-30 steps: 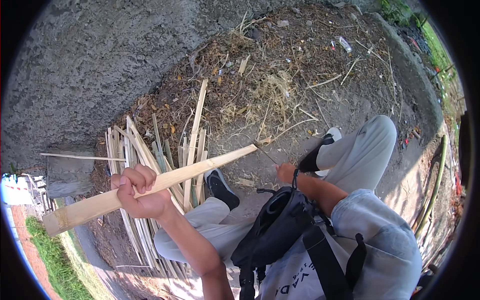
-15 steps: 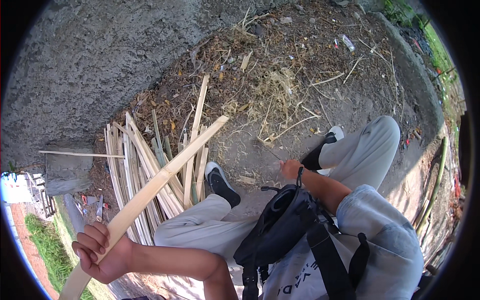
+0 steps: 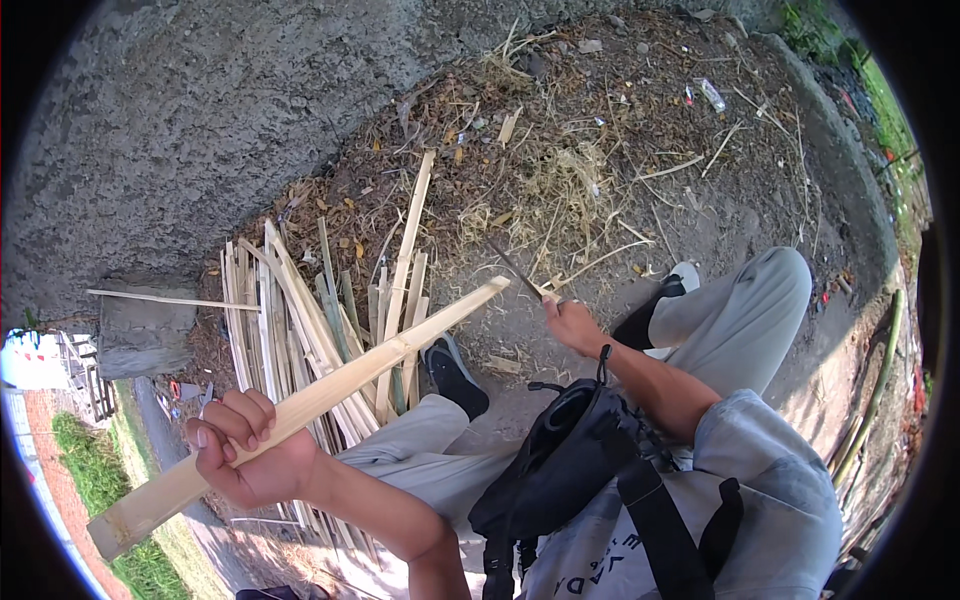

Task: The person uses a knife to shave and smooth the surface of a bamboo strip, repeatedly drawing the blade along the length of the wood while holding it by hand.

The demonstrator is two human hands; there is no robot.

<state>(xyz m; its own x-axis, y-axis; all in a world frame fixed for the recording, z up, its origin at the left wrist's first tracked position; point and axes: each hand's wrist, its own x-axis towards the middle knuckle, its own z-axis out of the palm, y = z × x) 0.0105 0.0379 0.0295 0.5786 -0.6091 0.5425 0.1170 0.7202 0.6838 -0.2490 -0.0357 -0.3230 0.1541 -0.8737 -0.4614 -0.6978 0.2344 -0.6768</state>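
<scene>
My left hand, at the lower left, is closed round a long pale split bamboo strip. The strip slants up to the right across my lower leg, and its far end stops close to a knife. That knife has a thin dark blade pointing up and left, and it appears just apart from the strip's end. Its grip is mostly hidden in my right hand, which is closed on it. Beneath the held strip, a pile of similar bamboo strips lies on the ground by my left shoe.
A rough grey concrete surface rises at the left and back. Dry shavings and leaves litter the dirt ahead. A black bag hangs at my front. Right of my bent knee lies a long greenish pole.
My left hand has moved right and slightly up, pushing the bamboo strip's far end rightward and lower. My right hand has risen slightly, and the knife blade now shows clearly near the strip's tip.
</scene>
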